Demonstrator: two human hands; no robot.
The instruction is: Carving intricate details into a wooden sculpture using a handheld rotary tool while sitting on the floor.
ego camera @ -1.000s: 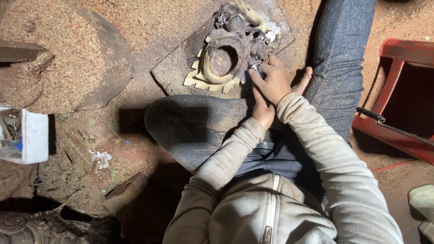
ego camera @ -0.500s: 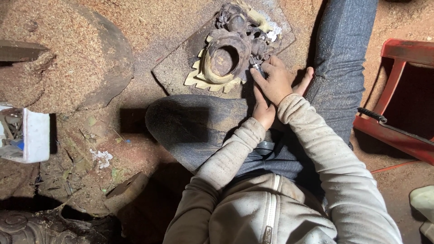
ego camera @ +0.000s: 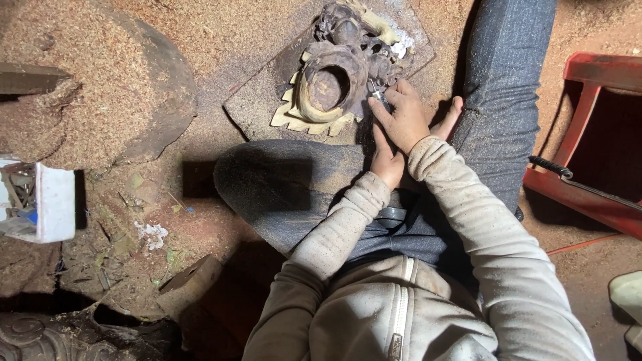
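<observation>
The wooden carving [ego camera: 338,80], a dark relief with a round hollow in the middle and pale jagged edges below, lies on a flat board [ego camera: 261,107] on the sawdust-covered ground, just in front of the person's knee. The board keeps the piece level and close to the body, so both hands can reach it without stretching.

The right hand [ego camera: 404,120] is closed around a small metal carving tool [ego camera: 378,93], whose tip touches the right side of the carving, next to the round hollow. The left hand [ego camera: 386,159] sits directly under the right one, pressed against it; its fingers are mostly hidden, so I cannot tell if it grips the tool or only supports the other hand. I think this stacked position serves to steady the tool for fine cuts.

The person sits on the ground with legs in grey trousers [ego camera: 508,80] on both sides of the work, which holds the board in its place. A large mound of sawdust [ego camera: 87,87] rises at the left. A white box [ego camera: 47,204] with small objects stands at the left edge, and a red plastic stool [ego camera: 602,134] is at the right, well apart from the carving.
</observation>
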